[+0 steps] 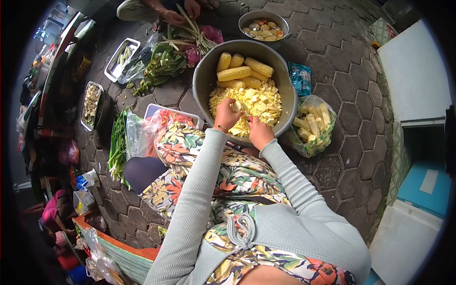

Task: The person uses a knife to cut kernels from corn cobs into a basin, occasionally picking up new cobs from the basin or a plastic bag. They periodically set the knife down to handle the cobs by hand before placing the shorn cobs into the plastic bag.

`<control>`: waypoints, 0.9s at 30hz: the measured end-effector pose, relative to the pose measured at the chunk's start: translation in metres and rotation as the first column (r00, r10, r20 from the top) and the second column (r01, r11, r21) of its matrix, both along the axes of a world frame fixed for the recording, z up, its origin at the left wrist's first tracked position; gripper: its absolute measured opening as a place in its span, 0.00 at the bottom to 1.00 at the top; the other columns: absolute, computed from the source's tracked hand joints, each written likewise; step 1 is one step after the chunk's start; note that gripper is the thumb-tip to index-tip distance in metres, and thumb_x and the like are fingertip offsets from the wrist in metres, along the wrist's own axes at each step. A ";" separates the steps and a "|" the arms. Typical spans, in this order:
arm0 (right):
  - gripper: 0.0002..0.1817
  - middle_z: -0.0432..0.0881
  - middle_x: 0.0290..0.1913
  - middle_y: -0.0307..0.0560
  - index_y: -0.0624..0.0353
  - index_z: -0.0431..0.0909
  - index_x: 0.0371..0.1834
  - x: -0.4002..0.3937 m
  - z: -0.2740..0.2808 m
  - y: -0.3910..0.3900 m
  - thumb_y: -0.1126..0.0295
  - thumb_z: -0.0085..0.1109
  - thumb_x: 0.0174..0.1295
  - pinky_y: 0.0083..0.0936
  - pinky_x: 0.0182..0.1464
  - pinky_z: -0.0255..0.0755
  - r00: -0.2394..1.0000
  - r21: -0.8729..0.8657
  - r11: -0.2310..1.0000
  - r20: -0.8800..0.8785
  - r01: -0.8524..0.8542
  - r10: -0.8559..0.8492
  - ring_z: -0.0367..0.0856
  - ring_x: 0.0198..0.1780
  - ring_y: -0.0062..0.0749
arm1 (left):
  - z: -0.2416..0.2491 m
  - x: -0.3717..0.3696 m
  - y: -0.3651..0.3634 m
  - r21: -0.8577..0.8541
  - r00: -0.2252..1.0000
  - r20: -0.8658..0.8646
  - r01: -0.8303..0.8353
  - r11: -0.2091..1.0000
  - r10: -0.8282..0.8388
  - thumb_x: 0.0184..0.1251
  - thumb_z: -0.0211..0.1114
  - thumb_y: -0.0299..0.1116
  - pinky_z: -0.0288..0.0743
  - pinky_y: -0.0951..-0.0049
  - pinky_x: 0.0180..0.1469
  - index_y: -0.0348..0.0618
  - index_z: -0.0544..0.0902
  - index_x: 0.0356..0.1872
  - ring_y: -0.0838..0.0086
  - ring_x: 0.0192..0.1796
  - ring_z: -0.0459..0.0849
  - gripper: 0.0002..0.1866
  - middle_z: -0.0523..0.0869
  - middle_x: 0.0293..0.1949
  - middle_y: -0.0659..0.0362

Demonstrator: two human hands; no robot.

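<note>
My left hand (226, 115) is closed around a corn cob (236, 106), mostly hidden by the fingers, over the big grey basin (198, 90). Beside it my right hand (261, 133) grips a knife (250, 118); only a bit of its red handle shows clearly. Below both hands lies a heap of cut yellow corn kernels (261, 102), some in flat slabs. Several whole peeled corn cobs (234, 73) are piled at the far side of the basin.
Right of the basin are a plastic bag of stripped cobs (312, 126) and a blue packet (300, 78). Behind stands a pot of cut vegetables (263, 31). Spring onions (118, 145), leafy greens (161, 66) and trays lie left. Another person's hands (178, 14) hold stalks at the top.
</note>
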State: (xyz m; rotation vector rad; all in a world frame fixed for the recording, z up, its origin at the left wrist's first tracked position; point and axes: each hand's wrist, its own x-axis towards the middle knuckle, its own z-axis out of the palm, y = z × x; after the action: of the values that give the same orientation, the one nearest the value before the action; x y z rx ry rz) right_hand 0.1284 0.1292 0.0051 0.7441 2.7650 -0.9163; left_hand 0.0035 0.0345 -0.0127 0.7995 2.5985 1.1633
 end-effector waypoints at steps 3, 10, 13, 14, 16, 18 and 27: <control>0.14 0.79 0.27 0.60 0.62 0.64 0.38 -0.003 0.004 -0.005 0.61 0.42 0.63 0.45 0.35 0.72 0.999 -0.020 1.000 0.039 -0.001 0.001 0.79 0.33 0.53 | 0.000 -0.001 -0.002 -0.005 1.000 0.014 0.020 1.000 -0.019 0.35 0.73 0.32 0.72 0.68 0.37 0.33 0.79 0.37 0.62 0.32 0.80 0.23 0.81 0.31 0.49; 0.13 0.80 0.29 0.59 0.62 0.65 0.39 0.000 0.003 -0.003 0.63 0.42 0.63 0.44 0.37 0.72 0.995 -0.014 1.000 0.099 0.006 -0.005 0.79 0.35 0.52 | 0.001 0.005 0.000 0.015 0.999 -0.030 0.018 1.000 -0.018 0.36 0.73 0.31 0.73 0.68 0.37 0.35 0.80 0.37 0.60 0.33 0.81 0.22 0.81 0.31 0.49; 0.12 0.79 0.30 0.59 0.62 0.65 0.39 0.006 0.002 0.000 0.63 0.41 0.63 0.43 0.37 0.72 0.991 -0.067 0.998 0.135 0.000 0.009 0.79 0.35 0.52 | -0.002 0.003 0.000 0.067 0.994 -0.096 0.052 0.996 -0.045 0.36 0.73 0.32 0.73 0.68 0.36 0.34 0.80 0.37 0.60 0.33 0.81 0.22 0.82 0.31 0.49; 0.12 0.79 0.31 0.59 0.62 0.65 0.39 0.000 -0.006 0.000 0.64 0.41 0.63 0.43 0.38 0.72 0.994 -0.050 0.999 0.111 0.001 0.005 0.79 0.36 0.52 | -0.004 0.003 -0.001 0.038 0.998 -0.052 0.049 0.998 -0.047 0.36 0.74 0.32 0.74 0.69 0.35 0.34 0.80 0.37 0.61 0.33 0.81 0.23 0.82 0.31 0.49; 0.12 0.80 0.32 0.58 0.63 0.66 0.39 -0.014 -0.010 -0.001 0.63 0.42 0.63 0.43 0.38 0.72 0.992 0.002 1.000 0.123 -0.004 0.004 0.80 0.36 0.50 | -0.009 0.004 -0.001 0.046 0.997 -0.062 0.040 0.998 -0.037 0.36 0.74 0.32 0.74 0.69 0.36 0.34 0.80 0.37 0.61 0.33 0.81 0.23 0.82 0.31 0.49; 0.12 0.80 0.33 0.58 0.63 0.66 0.39 -0.015 -0.009 -0.004 0.63 0.42 0.63 0.43 0.38 0.73 0.990 0.005 1.000 0.144 -0.004 0.004 0.80 0.37 0.50 | -0.010 0.002 -0.004 0.089 0.997 -0.070 0.040 0.995 -0.034 0.36 0.75 0.32 0.74 0.69 0.37 0.34 0.80 0.37 0.62 0.34 0.82 0.23 0.81 0.32 0.48; 0.12 0.79 0.35 0.60 0.66 0.70 0.40 -0.020 -0.026 0.009 0.70 0.43 0.59 0.38 0.41 0.74 0.983 -0.021 1.000 0.184 -0.017 0.021 0.79 0.39 0.50 | -0.010 0.009 0.005 0.078 0.992 -0.097 0.089 0.993 -0.081 0.34 0.75 0.30 0.74 0.69 0.39 0.35 0.80 0.37 0.59 0.37 0.81 0.23 0.81 0.34 0.48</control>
State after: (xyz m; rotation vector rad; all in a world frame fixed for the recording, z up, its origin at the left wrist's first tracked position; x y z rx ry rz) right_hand 0.1081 0.1383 -0.0208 0.7571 2.5938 -0.8247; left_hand 0.0129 0.0399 -0.0231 0.9945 2.5762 1.2441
